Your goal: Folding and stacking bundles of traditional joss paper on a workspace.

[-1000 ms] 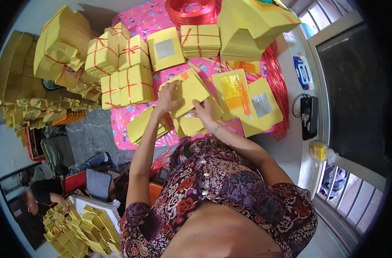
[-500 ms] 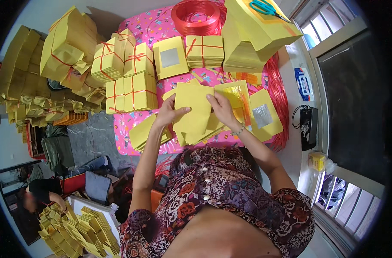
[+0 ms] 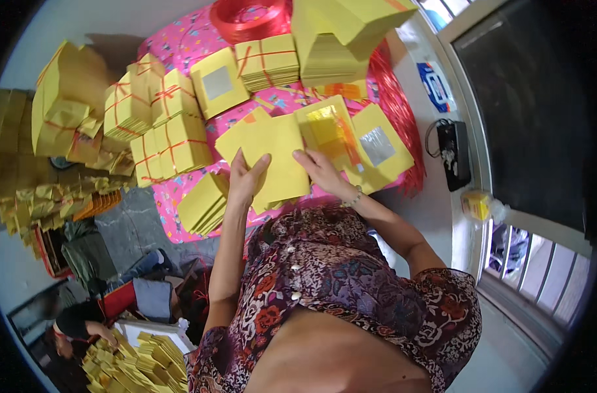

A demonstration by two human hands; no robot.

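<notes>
Both hands hold a stack of plain yellow paper sheets (image 3: 282, 141) in front of my body. My left hand (image 3: 246, 180) grips its left side, thumb lying on top. At the right edge, my right hand (image 3: 326, 173) pinches the paper, with the fingers partly hidden underneath. More yellow sheets show beneath and behind the held stack. Right of it lie a yellow sheet with a gold foil square (image 3: 325, 124) and one with a silver foil square (image 3: 379, 147). A loose yellow pile (image 3: 203, 206) is left of my left hand.
Bundles tied with red string (image 3: 174, 147) stand on the pink tablecloth (image 3: 174, 42). A red string coil (image 3: 246, 23) and tall yellow stack (image 3: 331, 52) are at the back. A black power strip (image 3: 452, 154) lies right. Another person (image 3: 79, 324) handles yellow paper at lower left.
The view has turned and shifted, so the table things sit further left. My left hand's grip has moved on the paper, and the held stack now lies lower over the other sheets.
</notes>
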